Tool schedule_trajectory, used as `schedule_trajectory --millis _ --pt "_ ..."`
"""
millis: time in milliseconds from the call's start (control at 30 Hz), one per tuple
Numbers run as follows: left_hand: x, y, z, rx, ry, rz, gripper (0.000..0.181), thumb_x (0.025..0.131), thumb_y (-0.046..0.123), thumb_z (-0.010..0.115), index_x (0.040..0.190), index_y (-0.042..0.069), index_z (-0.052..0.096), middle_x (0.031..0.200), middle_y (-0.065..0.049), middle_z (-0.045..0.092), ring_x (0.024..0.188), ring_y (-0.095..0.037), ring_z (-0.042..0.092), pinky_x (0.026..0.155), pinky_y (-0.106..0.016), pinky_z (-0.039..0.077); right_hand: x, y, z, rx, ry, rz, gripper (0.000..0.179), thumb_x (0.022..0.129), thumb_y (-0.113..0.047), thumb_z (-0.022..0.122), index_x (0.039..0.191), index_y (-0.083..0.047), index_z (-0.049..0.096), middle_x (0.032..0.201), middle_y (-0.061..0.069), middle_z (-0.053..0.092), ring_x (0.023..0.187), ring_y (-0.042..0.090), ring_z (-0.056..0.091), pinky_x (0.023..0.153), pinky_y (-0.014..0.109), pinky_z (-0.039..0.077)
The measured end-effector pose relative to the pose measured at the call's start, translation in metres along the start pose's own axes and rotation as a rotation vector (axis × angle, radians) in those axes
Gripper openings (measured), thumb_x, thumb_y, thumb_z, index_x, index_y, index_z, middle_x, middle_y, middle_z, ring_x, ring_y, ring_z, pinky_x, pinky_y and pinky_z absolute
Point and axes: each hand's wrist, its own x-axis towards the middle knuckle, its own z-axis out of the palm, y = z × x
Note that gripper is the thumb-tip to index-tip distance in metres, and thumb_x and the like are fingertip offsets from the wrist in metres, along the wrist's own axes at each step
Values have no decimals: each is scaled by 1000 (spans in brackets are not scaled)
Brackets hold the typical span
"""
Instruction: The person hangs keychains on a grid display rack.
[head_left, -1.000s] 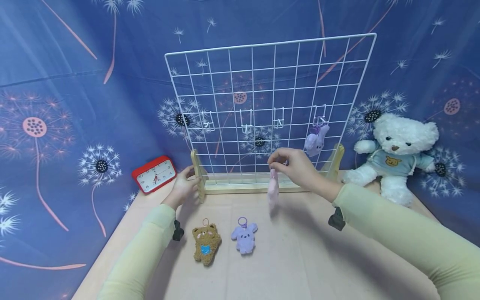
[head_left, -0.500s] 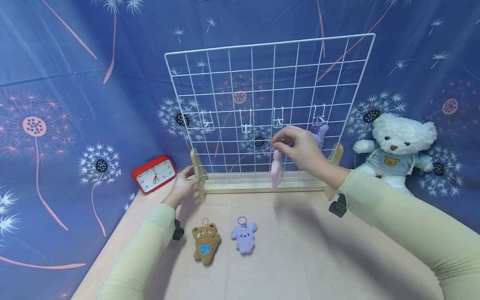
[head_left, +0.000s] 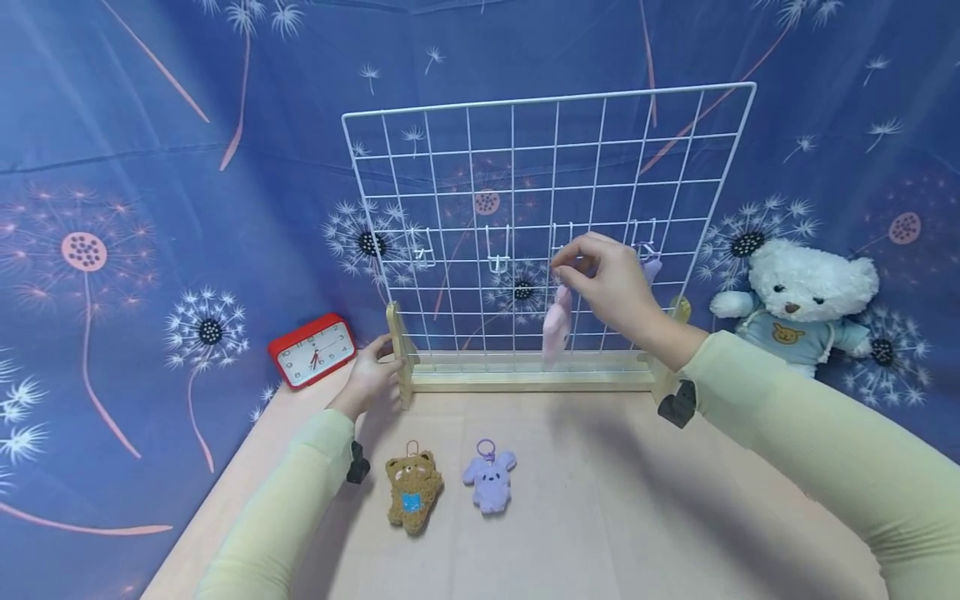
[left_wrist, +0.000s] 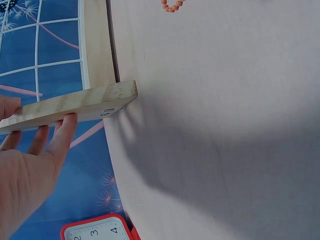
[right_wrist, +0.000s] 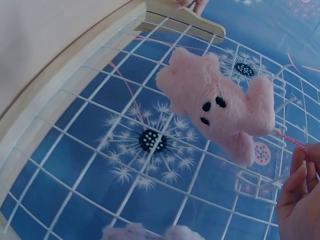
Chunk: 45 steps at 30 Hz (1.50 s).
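My right hand point(head_left: 611, 279) pinches the pink cord point(right_wrist: 292, 140) of a pink plush keychain point(right_wrist: 215, 100), which dangles in front of the white wire grid point(head_left: 468, 196). In the head view its fingertips are right at the third hook from the left and overlap it. My left hand point(head_left: 372, 375) grips the grid's left wooden upright point(left_wrist: 75, 107), thumb on one side and fingers on the other. A purple plush keychain point(head_left: 651, 265) hangs on the rightmost hook, mostly hidden behind the right hand. On the table lie a brown bear keychain point(head_left: 413, 492) and a second purple plush keychain point(head_left: 491, 483).
Two bare white hooks point(head_left: 423, 254) are on the grid's left half. A red alarm clock point(head_left: 312, 350) stands beside the left hand. To the right of the grid sits a white teddy bear point(head_left: 798, 296) in a blue shirt. Patterned blue cloth point(head_left: 247, 200) covers the back.
My right hand has risen toward the hooks, lifting the pink plush from near the table to in front of the grid. The left hand stays on the upright. The head view has shifted slightly.
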Motion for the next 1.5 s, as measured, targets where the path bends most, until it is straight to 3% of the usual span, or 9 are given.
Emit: schedule_trajectory --millis 400,800,1133,1500 --pt "-1 1 0 30 2 -13 61 100 0 56 157 2 34 149 -29 45 131 -43 50 112 -50 40 20 0 -7 -47 27 15 6 97 -5 69 101 -4 74 99 8 67 76 19 54 58 25 37" --pt "0 -3 -1 36 -6 -9 61 101 1 57 157 2 33 149 -30 45 130 -43 51 112 -50 41 28 7 -4 -63 7 96 10 100 -8 66 105 -3 74 99 10 67 73 23 55 52 24 37" --pt "0 0 1 39 -9 1 60 101 -1 56 156 2 34 148 -31 45 131 -44 50 112 -50 41 32 17 -1 -94 -25 171 11 100 -11 67 106 -5 75 104 9 69 76 22 55 54 26 40" --pt "2 -2 1 19 -16 5 62 101 -1 56 157 -1 30 148 -33 44 131 -46 49 111 -52 42 33 25 2 -136 -41 155 16 102 -11 64 107 -4 76 105 12 70 74 22 57 55 29 40"
